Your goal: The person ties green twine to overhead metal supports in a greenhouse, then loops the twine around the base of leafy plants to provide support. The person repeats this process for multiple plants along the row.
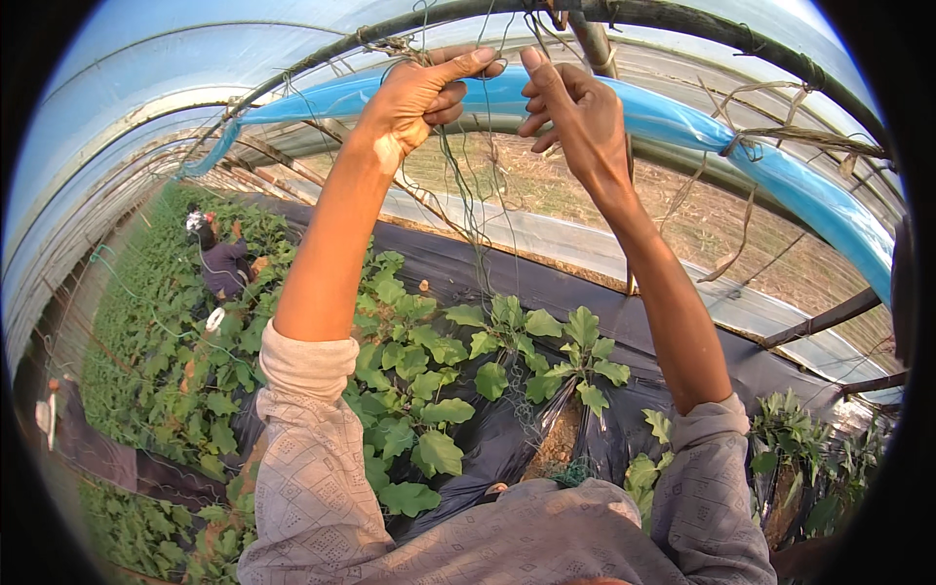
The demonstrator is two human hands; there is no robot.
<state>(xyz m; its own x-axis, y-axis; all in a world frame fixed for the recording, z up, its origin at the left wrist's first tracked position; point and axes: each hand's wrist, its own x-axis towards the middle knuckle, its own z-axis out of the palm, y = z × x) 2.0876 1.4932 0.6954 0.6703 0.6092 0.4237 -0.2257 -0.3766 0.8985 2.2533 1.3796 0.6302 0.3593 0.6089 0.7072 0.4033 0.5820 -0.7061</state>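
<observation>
Both my arms are raised towards a curved greenhouse pipe overhead. Several thin green strings are gripped in my left hand, its thumb pointing right. Their loose ends hang below the fist towards the leafy plants. Just right of it is my right hand, thumb up and fingers loosely curled. More string comes down from the pipe close to that thumb; whether the fingers pinch a strand is unclear. Behind both hands runs a rolled blue plastic film.
Broad-leaved plants, apparently eggplants, grow through black plastic mulch below me. Another person is among the plants at left. Dry ties hang from the frame at right, where slanting poles meet the clear film wall.
</observation>
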